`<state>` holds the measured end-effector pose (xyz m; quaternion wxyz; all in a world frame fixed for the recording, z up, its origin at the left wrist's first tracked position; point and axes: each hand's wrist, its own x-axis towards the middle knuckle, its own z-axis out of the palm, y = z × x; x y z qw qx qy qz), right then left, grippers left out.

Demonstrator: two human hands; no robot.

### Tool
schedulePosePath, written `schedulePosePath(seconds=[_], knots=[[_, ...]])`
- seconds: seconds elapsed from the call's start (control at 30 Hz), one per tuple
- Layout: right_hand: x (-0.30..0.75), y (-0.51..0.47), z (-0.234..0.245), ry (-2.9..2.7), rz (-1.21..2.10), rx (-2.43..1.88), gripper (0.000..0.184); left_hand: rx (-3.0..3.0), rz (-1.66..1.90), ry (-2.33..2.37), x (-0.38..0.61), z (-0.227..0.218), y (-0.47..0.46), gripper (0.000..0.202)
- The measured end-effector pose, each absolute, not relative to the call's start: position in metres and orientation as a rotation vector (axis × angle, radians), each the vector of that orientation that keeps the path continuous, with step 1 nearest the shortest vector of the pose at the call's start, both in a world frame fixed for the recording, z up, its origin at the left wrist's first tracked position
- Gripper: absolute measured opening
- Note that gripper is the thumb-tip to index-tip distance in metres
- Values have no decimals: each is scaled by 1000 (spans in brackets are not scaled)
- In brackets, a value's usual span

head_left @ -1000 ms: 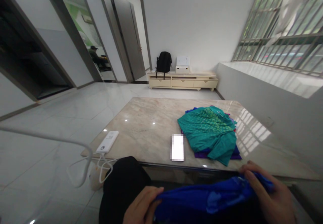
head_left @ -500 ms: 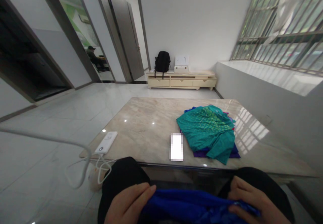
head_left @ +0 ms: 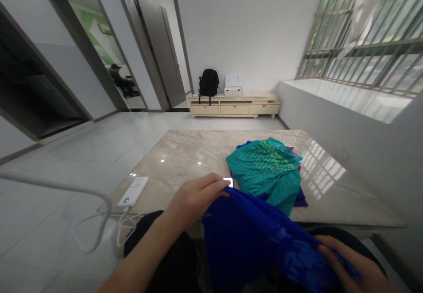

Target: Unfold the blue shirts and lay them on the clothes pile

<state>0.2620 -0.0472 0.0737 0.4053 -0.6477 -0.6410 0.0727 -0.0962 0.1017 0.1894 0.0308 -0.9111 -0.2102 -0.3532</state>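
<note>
A dark blue garment (head_left: 241, 235) with a lighter blue pattern hangs stretched between my hands above my lap. My left hand (head_left: 201, 196), raised over the table's near edge, pinches its upper left corner. Lower down at the right, my right hand (head_left: 350, 262) grips the other end of the cloth. Behind the garment, a teal long-sleeved shirt (head_left: 264, 165) with a green scale pattern lies on top of a pile of clothes. A phone (head_left: 228, 181) shows only in part behind my left hand.
A marble-topped table (head_left: 178, 152) stands before me. On its left lies a white power strip (head_left: 133, 191) with a cable. Across the room, a low cabinet (head_left: 234, 109) bears a black backpack (head_left: 209, 83) and a white box (head_left: 233, 91). A person (head_left: 119, 80) sits beyond a doorway.
My left hand has risen and moved right, pulling the blue garment up from my lap and partly covering the phone. My right hand has shifted slightly right and down, still gripping the cloth.
</note>
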Motion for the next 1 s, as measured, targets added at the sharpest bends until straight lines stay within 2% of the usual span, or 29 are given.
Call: schedulePosePath(seconds=[0.17,0.3,0.53,0.8,1.0], knots=[[292,-8,108,-1407,103,-1833,39,-2775,-1130,-456,-56,230,169,19],[326,63,159,-1367,39,-1847,45,-2672,-1114,-430,-23,274,234,22],[378,222,241,-1497,-10,-1869,29,-2667,-1055,-707,46,333,360,19],[420,346,245,-1500,24,-1909,37,-2666,-979,-924,97,347,456,23],[446,411,248,-1458,14,-1849,62,-2605,-1036,-920,128,350,508,18]])
